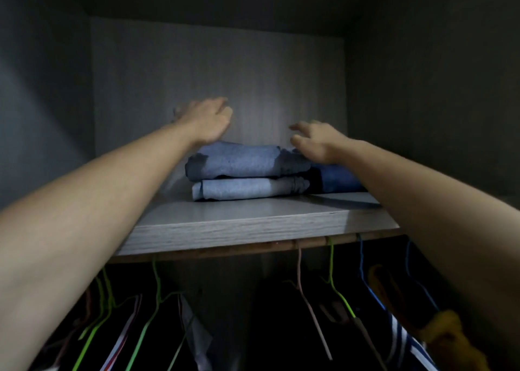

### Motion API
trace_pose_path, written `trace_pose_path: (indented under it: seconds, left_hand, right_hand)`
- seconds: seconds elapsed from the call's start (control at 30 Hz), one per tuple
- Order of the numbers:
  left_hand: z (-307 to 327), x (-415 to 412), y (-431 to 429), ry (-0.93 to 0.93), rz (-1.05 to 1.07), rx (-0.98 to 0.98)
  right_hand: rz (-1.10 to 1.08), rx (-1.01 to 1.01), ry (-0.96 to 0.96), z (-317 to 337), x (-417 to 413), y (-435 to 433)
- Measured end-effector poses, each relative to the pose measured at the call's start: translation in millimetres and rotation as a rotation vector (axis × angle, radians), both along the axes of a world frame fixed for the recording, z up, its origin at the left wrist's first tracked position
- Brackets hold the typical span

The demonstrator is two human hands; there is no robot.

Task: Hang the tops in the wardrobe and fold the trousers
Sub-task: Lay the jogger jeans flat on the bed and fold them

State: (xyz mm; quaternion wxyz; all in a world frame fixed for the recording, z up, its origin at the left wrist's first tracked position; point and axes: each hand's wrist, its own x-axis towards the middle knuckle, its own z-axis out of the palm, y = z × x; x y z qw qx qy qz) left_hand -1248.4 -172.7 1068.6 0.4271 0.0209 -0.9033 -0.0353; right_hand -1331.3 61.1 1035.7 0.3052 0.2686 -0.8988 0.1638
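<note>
Head view: folded blue trousers (239, 162) stacked two high on shelf (225, 224).

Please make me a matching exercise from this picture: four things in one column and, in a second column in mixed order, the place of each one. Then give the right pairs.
Things:
1. stack of folded pale blue jeans
2. folded dark blue trousers
3. bright green wire hanger
4. left hand

Places:
A. below the grey wooden shelf
B. above the stack, near the back wall
C. middle of the shelf
D. right part of the shelf, beside the stack

Pairs: 1-C, 2-D, 3-A, 4-B.
</note>
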Motion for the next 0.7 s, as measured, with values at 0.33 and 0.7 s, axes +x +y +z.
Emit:
trace_pose_path:
  seconds: [0.33,0.7]
  left_hand:
    - [-63.2,50.3,86.2,0.169,0.018,-0.162]
    - [-214.0,98.0,165.1,0.404,-0.014,-0.329]
  right_hand:
    - [-0.129,-0.085,0.319,-45.8,69.7,100.9]
    - [-0.126,-0.222,0.649,-174.2,132.3,181.9]
